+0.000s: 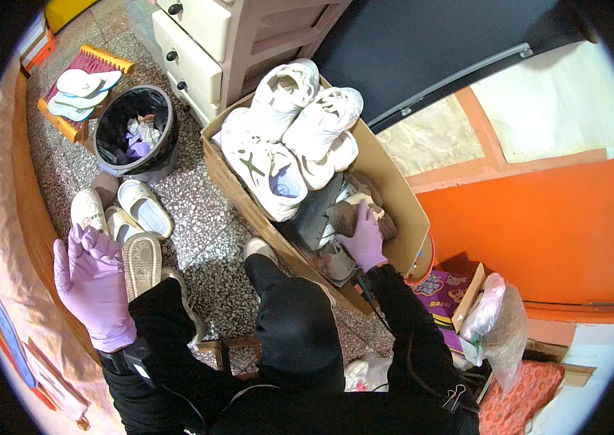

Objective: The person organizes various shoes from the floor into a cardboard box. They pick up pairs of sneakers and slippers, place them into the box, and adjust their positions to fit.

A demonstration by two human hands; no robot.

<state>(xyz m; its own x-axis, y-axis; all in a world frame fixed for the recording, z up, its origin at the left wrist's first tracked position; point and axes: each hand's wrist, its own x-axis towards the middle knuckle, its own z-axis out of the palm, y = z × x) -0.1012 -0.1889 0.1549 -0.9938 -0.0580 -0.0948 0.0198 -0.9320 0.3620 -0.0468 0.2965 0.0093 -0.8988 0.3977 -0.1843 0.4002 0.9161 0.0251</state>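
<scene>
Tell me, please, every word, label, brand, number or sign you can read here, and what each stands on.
Purple box, right of the carton: printed lettering, which I won't copy.
White sneaker in the carton: dark crossed stripes; insole mark too small to read.
White shoe at left on the floor: dark marks, too small to read.

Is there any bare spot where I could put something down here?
Yes: the speckled floor between the bin, white slip-on and cardboard box. It's crowded inside the box, with white shoes piled and the right hand among footwear, and around the left hand.
</scene>
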